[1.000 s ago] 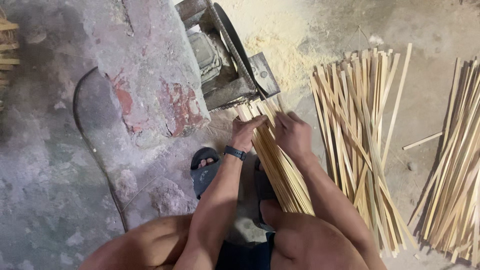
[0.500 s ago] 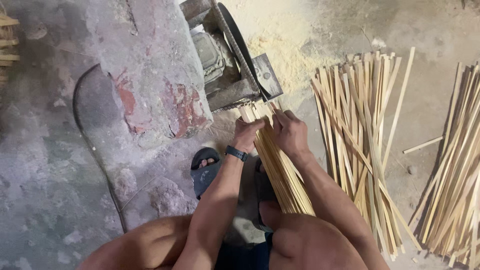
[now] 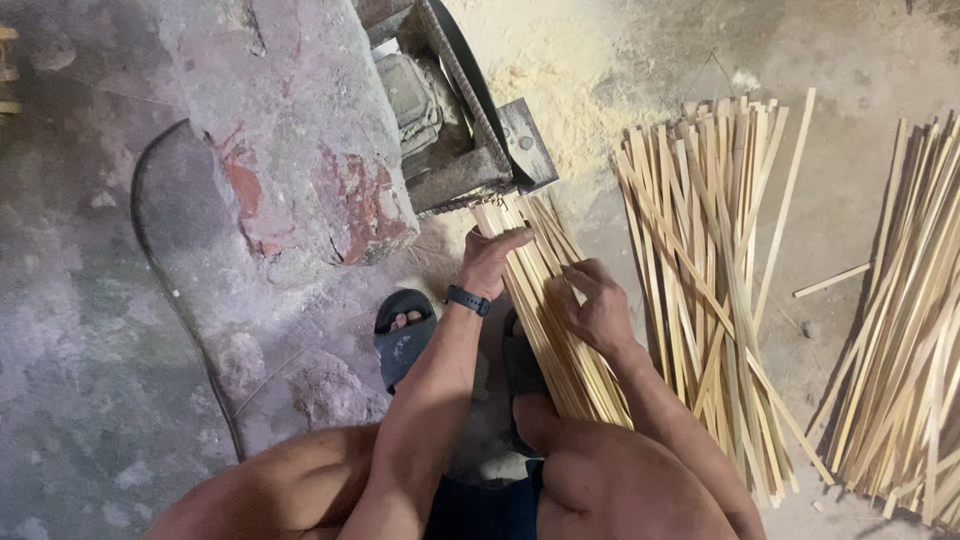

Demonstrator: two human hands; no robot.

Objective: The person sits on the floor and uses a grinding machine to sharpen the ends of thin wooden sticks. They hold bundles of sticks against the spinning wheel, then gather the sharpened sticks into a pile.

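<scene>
Dusty concrete floor [image 3: 90, 400], sawdust by the machine [image 3: 470, 150]. Bundle of bamboo strips [image 3: 545, 310] runs from the knee up to the machine. Left hand [image 3: 488, 262] has a loose, half-open grip flat on the strips; right hand [image 3: 598, 305] curls down on them, fingers bent.

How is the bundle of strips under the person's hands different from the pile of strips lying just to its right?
The bundle under the hands is tight and narrow, its strips parallel; the pile to its right is wider and looser, with some strips crossing. The left hand and right hand rest on the bundle, whose far end reaches the machine; the pile lies untouched on the floor. Both are thin, pale, long strips.
</scene>
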